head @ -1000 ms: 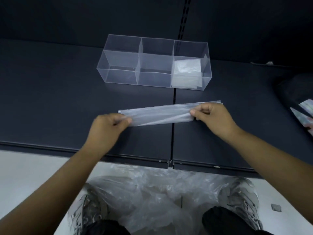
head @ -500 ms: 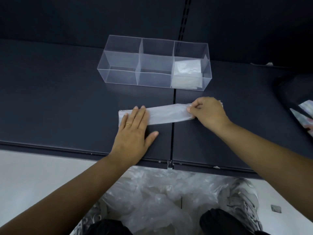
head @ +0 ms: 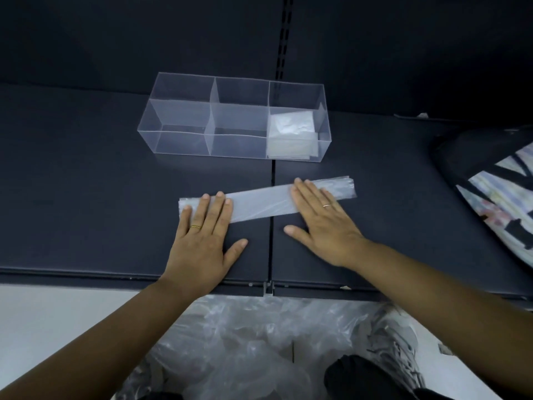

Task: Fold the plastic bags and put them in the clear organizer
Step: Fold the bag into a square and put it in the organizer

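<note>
On the dark shelf (head: 86, 183), a plastic bag (head: 259, 204) folded into a long strip lies flat, running from nine o'clock slightly upward toward three. The left hand (head: 202, 243) presses its nine o'clock end with straight, spread fingers. The right hand (head: 323, 226) lies flat near the three o'clock end, whose tip pokes out beyond. At twelve o'clock stands the clear organizer (head: 178, 140), with folded bags (head: 291, 131) in its three o'clock compartment.

Single head-worn view, facing forward and down, close above shelf (head: 86, 197)
</note>
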The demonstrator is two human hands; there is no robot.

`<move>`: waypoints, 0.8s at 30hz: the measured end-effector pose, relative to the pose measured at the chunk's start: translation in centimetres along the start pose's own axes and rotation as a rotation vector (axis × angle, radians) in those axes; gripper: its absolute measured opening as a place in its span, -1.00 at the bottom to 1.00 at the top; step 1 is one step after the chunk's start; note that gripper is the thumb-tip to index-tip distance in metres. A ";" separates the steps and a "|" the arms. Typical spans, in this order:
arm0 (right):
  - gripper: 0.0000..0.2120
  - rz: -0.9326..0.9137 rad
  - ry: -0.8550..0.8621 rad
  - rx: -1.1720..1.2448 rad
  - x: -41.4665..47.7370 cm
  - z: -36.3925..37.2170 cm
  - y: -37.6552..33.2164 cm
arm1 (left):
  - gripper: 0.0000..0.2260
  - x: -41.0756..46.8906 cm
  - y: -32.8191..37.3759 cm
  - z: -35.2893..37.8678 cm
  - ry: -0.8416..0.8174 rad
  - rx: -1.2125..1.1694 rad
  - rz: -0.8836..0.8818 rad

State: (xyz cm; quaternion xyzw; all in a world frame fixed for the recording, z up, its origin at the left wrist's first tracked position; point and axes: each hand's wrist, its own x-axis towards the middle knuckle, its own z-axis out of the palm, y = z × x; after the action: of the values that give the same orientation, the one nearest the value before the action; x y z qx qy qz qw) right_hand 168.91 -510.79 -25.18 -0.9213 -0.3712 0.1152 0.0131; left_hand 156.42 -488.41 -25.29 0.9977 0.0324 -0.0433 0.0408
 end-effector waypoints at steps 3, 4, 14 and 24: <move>-0.16 0.127 -0.004 0.007 -1.6 -0.2 4.0 | -0.30 0.1 -0.1 0.2 0.007 0.017 0.003; -0.21 0.161 0.002 0.027 -1.9 -0.4 5.0 | -0.29 0.1 -0.1 0.2 0.010 0.024 0.004; -0.87 0.388 0.354 0.387 1.3 -2.8 8.1 | -0.28 0.1 -0.2 0.2 0.003 0.007 0.009; -0.91 0.535 0.236 1.104 -4.1 -4.5 5.8 | -0.26 1.0 -2.4 -0.7 0.034 -0.020 0.173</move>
State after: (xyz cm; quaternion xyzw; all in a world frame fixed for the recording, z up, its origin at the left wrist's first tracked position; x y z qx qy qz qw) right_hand 171.02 -517.55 -20.57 -0.8461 -0.0094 0.1868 0.4991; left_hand 157.30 -485.93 -24.89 0.9969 -0.0527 -0.0226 0.0539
